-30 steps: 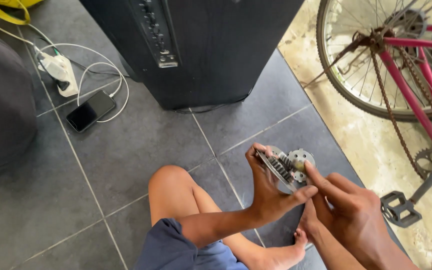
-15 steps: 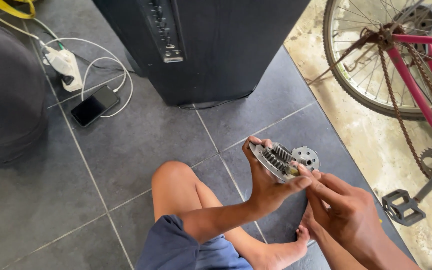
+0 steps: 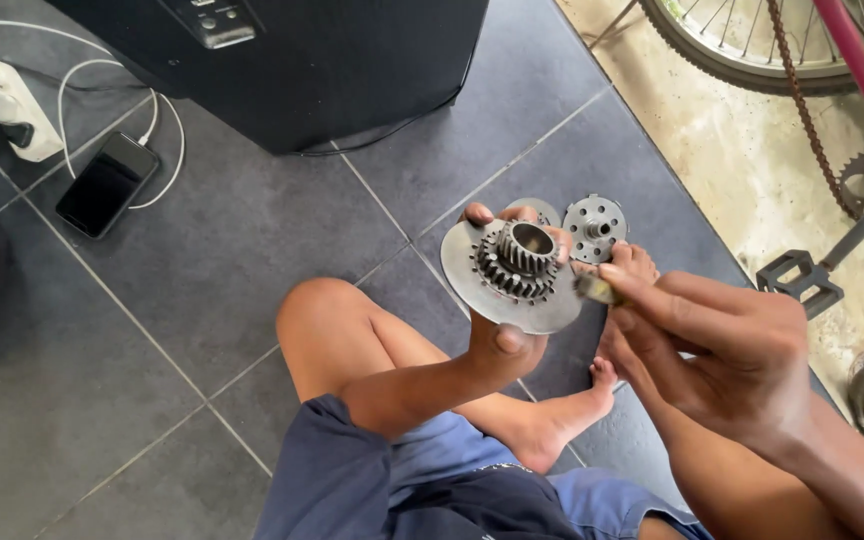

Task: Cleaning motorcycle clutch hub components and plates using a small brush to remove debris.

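The left hand grips a round metal disc with a toothed gear by its rim, fingers closed around it, above the bare knee. Earlier the disc stood edge-on; now its gear face is turned up toward the camera. The right hand pinches a small metal piece just beside the disc. A holed metal plate shows behind.

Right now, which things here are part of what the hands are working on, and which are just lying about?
In hand:
left hand
toothed gear plate
right hand
small metal piece
round holed disc

Lying about:
phone
white charger cable
black speaker
bicycle
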